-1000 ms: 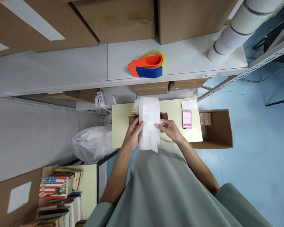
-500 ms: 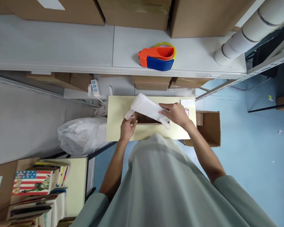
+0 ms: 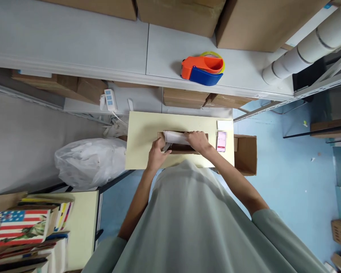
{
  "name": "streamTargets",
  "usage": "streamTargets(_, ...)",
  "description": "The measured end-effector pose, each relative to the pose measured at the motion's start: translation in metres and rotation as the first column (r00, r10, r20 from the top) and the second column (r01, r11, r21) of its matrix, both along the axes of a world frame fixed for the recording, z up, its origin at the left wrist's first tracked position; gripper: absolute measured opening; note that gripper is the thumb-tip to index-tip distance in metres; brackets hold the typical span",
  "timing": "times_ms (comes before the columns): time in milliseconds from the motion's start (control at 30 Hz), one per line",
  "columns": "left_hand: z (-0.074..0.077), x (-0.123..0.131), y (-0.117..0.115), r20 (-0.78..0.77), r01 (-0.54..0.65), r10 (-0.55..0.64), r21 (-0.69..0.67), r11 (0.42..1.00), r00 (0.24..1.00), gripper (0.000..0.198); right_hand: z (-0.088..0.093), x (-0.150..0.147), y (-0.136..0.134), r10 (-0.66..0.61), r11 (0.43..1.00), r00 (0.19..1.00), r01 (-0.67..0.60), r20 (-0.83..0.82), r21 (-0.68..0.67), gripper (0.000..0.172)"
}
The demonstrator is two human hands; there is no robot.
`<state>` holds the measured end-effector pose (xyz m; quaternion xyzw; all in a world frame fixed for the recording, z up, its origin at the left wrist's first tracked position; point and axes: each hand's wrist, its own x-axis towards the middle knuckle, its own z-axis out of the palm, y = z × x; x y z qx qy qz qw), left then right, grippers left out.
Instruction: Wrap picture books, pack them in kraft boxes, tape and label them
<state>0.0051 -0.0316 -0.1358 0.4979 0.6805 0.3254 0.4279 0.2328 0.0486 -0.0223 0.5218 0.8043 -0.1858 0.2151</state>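
Note:
A narrow open cardboard box sits on the pale yellow table. A folded sheet of white packing foam lies partly down in its opening, along the far wall. My right hand is closed over the right end of the foam, at the box's far edge. At the left end of the box, my left hand has its fingers bent around the foam's drooping end, thumb pointing right. Those fingertips are partly hidden. Deeper contents of the box cannot be made out.
A phone rests on the table's right side. An orange and blue tape dispenser stands on the shelf beyond. A bulging plastic bag is at left, books lower left, another open carton at right.
Both hands have lowered the white foam from above the box into its opening. My right hand has moved left and uncovered the phone. The head view has shifted slightly.

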Motion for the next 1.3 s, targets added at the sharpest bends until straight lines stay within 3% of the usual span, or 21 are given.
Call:
streamTargets(267, -0.001, 0.000, -0.001, -0.045, 0.081, -0.079, 0.029, 0.996, 0.996, 0.080, -0.043, -0.010, -0.007, -0.009, 0.994, 1.000, 0.007, -0.012, -0.107, 0.041)
streamTargets(433, 0.003, 0.002, -0.002, -0.099, 0.107, -0.102, 0.046, 0.993, 0.990, 0.085, -0.059, -0.002, -0.013, -0.036, 0.990, 0.999, 0.030, -0.038, -0.138, 0.045)
streamTargets(533, 0.009, 0.003, -0.002, -0.118, 0.144, -0.135, 0.067, 0.987, 0.984, 0.087, -0.057, 0.012, -0.025, -0.084, 0.992, 0.994, 0.077, -0.073, -0.103, 0.049)
streamTargets(633, 0.017, 0.003, -0.002, -0.107, 0.179, -0.168, 0.102, 0.979, 0.980, 0.084, -0.048, 0.033, -0.040, -0.196, 0.980, 0.966, 0.200, -0.167, 0.007, 0.044)
streamTargets(767, 0.024, 0.002, -0.002, -0.117, 0.220, -0.205, 0.133, 0.966, 0.972, 0.076, -0.036, 0.064, -0.053, -0.358, 0.874, 0.887, 0.428, -0.290, 0.229, 0.038)
streamTargets(833, 0.025, 0.004, -0.003, -0.126, 0.256, -0.239, 0.145, 0.956, 0.963, 0.072, -0.036, 0.074, -0.050, -0.381, 0.836, 0.859, 0.478, -0.343, 0.269, 0.036)
streamTargets(1033, 0.010, 0.009, -0.008, -0.186, 0.369, -0.341, 0.144, 0.918, 0.922, 0.073, -0.054, 0.073, -0.020, -0.434, 0.856, 0.773, 0.514, -0.463, 0.057, 0.051)
streamTargets(1200, -0.003, 0.004, -0.011, -0.238, 0.444, -0.415, 0.085, 0.892, 0.878, 0.079, -0.076, 0.067, 0.001, -0.567, 0.775, 0.588, 0.618, -0.577, -0.132, 0.070)
streamTargets(1300, -0.004, 0.004, -0.013, -0.254, 0.447, -0.420, 0.058, 0.892, 0.871, 0.088, -0.087, 0.069, 0.003, -0.608, 0.748, 0.534, 0.633, -0.587, -0.200, 0.063)
